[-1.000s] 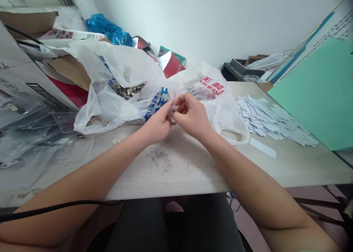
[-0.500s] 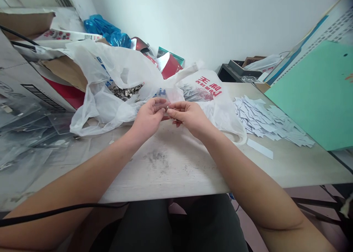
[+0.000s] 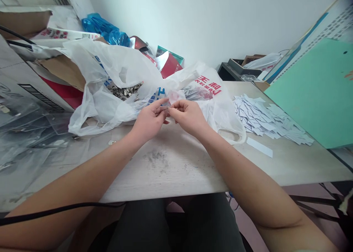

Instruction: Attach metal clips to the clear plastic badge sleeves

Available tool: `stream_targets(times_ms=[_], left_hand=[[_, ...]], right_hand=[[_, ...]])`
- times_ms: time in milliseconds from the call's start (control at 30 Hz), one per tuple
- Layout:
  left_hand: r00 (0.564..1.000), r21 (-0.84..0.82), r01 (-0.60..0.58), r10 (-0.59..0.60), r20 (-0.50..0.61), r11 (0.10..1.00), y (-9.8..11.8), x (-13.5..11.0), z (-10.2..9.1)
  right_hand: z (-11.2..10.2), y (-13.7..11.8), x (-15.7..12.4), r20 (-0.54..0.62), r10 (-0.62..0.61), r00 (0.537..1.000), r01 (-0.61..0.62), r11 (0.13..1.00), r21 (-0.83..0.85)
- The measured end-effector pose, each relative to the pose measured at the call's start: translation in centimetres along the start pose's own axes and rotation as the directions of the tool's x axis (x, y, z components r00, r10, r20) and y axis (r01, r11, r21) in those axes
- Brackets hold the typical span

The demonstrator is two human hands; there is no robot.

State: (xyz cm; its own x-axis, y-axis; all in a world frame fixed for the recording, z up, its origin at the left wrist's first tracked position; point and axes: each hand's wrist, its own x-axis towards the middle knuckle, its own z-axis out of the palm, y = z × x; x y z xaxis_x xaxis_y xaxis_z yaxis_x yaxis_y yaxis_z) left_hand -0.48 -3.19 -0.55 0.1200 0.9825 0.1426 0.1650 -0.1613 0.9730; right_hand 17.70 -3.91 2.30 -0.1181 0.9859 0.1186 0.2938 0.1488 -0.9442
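My left hand (image 3: 149,121) is closed, its thumb and fingers pinching what looks like a thin clear plastic piece (image 3: 163,109), mostly hidden by the fingers. Fingertip to fingertip with it, my right hand (image 3: 188,116) grips a tiny shiny metal clip (image 3: 168,109) at the edge of the plastic. Just behind the hands lie two white plastic bags: the left bag (image 3: 102,112) gapes open on a heap of small metal clips (image 3: 127,92), and the right bag (image 3: 226,112) with red print holds flat greyish plastic pieces (image 3: 194,93).
Clear plastic sleeves (image 3: 24,134) are heaped at the left beside a cardboard box (image 3: 16,68). White paper slips (image 3: 256,114) spread at the right, near a green board (image 3: 314,93). A black cable (image 3: 68,208) crosses over my left forearm. Dark specks dot the table (image 3: 176,178).
Both hands stay together in nearly the same spot. My fingers have shifted slightly around the small pieces, and less of the clear plastic shows. The view has moved a little.
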Motion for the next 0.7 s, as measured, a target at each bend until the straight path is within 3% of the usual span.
stream_targets(times_ms=[333, 700], left_hand=[[0.999, 0.175, -0.042, 0.038, 0.027, 0.984, -0.2, -0.9, 0.1], [0.981, 0.339, -0.189, 0.190, 0.031, 0.922, -0.4, -0.9, -0.3]], right_hand=[[0.3, 0.2, -0.1, -0.051, -0.028, 0.998, 0.026, 0.999, -0.040], [0.2, 0.0, -0.2, -0.087, -0.008, 0.996, 0.005, 0.999, -0.040]])
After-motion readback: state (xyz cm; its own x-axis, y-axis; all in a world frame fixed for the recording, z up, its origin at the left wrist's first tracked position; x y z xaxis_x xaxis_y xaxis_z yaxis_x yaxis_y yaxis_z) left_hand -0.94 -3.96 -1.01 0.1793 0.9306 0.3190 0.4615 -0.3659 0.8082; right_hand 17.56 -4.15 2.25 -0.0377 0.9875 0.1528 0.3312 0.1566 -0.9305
